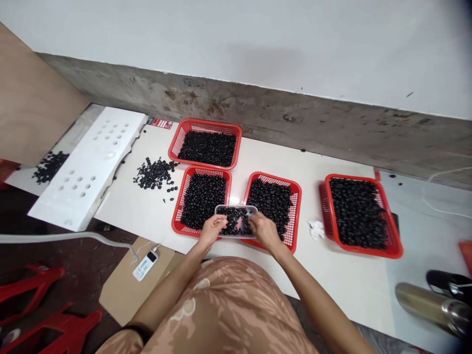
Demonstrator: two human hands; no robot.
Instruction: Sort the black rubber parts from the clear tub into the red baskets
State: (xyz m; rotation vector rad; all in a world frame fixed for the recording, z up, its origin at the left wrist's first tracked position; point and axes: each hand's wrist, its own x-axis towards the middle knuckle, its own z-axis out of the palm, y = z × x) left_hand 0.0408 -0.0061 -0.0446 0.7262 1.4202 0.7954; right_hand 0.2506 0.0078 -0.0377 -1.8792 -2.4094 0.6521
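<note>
My left hand and my right hand both reach into a small shallow white tray of black ribbed pieces, my left over its near-left side and my right at its right end. That tray lies across two red mesh baskets, the left one and the right one. Both baskets are heaped with similar black pieces. Another red basket stands behind them, and a larger one is off to the right. A loose heap of black pieces lies on the white table.
A white perforated board lies to the left, with black pieces beyond it. A crumpled white tissue sits on the table. A concrete wall runs along the back. Below the table are cardboard and red chair legs.
</note>
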